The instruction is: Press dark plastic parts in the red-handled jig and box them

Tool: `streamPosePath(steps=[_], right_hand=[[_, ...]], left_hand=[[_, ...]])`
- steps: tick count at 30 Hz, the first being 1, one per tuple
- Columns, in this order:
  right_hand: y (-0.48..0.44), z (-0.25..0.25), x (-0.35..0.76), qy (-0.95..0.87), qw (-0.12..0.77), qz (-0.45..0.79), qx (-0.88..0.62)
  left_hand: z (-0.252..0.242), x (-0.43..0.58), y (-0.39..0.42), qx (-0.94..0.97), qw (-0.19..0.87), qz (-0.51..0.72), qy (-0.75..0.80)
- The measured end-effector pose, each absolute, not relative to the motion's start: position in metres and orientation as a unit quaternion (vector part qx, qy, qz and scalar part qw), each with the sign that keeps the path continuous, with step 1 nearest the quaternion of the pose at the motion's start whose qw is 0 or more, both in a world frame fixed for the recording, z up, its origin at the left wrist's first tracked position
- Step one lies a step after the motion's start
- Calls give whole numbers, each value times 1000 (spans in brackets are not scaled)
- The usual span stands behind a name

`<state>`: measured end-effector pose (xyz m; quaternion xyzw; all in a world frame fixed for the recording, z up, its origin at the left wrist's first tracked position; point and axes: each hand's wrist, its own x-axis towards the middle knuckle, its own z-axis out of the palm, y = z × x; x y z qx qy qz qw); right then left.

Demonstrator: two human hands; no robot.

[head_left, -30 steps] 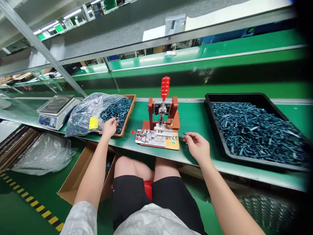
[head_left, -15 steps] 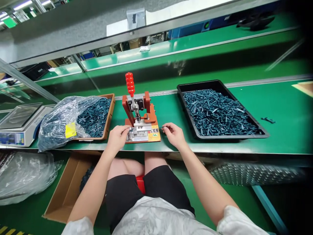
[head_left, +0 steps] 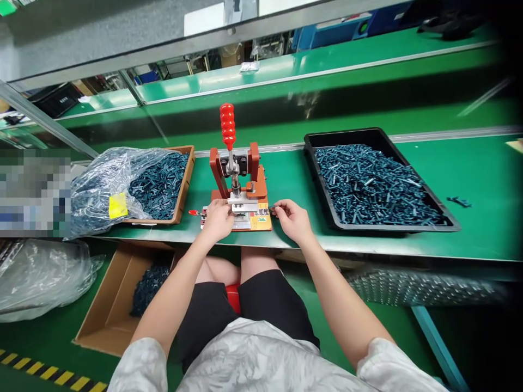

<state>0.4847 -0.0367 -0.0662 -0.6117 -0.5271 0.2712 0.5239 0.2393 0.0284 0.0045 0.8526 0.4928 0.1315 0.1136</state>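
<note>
Apparently, placing work is in hand: the right hand (head_left: 292,220) pinches a small dark piece (head_left: 272,208) beside the press (head_left: 256,188); the left hand (head_left: 219,219) covers its bed, grip hidden. Aligning seems called for. Earlier, the left fingertips were nearer the bed's left end.

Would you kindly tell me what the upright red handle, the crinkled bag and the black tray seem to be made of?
Red handle: probably glossy plastic or rubber, given its bright highlights. Crinkled bag: thin, shiny plastic film, by its transparent creases. Black tray: likely moulded satin plastic, from its rounded corners.
</note>
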Motion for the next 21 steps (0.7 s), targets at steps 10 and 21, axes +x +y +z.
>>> streamPosePath(steps=[10,21], right_hand=[[-41,-61,481,-539,518,264,-609],[-5,-44,426,-666,472,247,-522]], left_hand=[[5,244,31,839,146,136,506],[7,233,31,864,156,115,464]])
